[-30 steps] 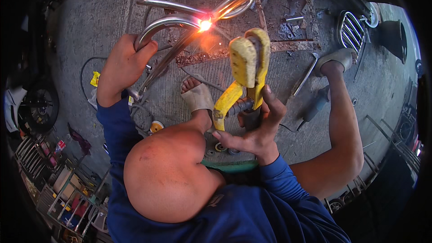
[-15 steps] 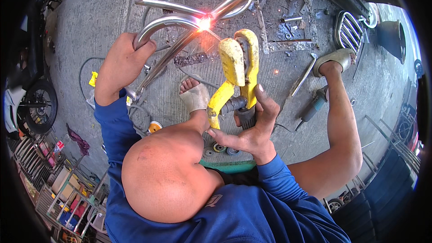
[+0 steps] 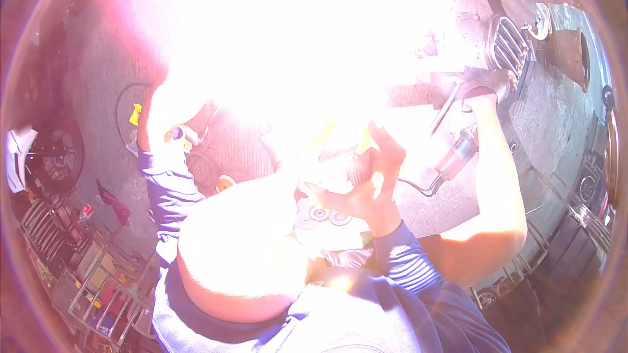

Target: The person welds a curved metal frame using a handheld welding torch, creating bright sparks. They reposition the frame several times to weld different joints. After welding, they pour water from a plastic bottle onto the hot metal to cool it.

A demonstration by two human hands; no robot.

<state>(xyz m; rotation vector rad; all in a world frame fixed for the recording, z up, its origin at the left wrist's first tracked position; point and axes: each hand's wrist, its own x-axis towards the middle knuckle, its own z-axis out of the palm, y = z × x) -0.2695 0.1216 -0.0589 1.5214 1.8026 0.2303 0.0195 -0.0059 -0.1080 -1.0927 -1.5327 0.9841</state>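
- A white-pink glare [image 3: 294,46] now fills the upper middle of the head view. Half a second ago there was only a small bright spark at the joint of the bent grey metal tubes.
- These tubes lie on the grey concrete floor [image 3: 98,59] in front of the person, but now the glare hides them fully.
- The left hand [image 3: 163,121] reaches toward the place of the tubes as before. It is so washed out that we cannot tell if its grip is wide, narrow or holding something.
- The right hand [image 3: 366,186] stays raised in front of the person. Its fingers curve around the dark handle of the yellow plastic hand shield [image 3: 327,136], of which only a pale yellow trace shows.
- We judge that the arc burns much stronger now, so the welding at the joint is going on and is not yet finished.
- A grey angle grinder with a black cable [image 3: 454,157] lies on the floor just beside the person's bare leg [image 3: 497,222].
- A ribbed metal grille [image 3: 507,46] lies near the foot.
- A black motorcycle wheel [image 3: 55,157] stands well apart at the left.
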